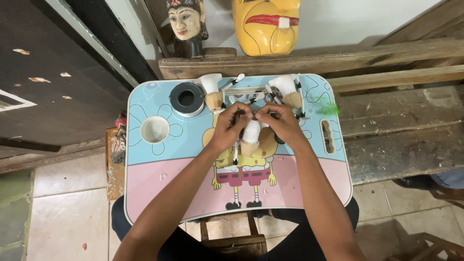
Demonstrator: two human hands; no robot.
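Note:
My left hand (230, 127) and my right hand (281, 124) meet over the middle of a small blue and pink lap table (290, 181) with a cartoon print. Together they pinch a small white and tan wooden piece (251, 137) that stands upright between them. The fingertips of both hands close on its top end. Two similar white and tan pieces (211, 90) (288, 91) lie at the table's far edge, with thin white sticks (244, 91) between them.
A roll of black tape (186, 98) and a round white cup recess (154, 129) sit at the table's left. A green feather (328, 108) lies at the right. Behind stands a wooden bench (386, 58) with a carved head (186, 24) and a yellow mask (266, 24).

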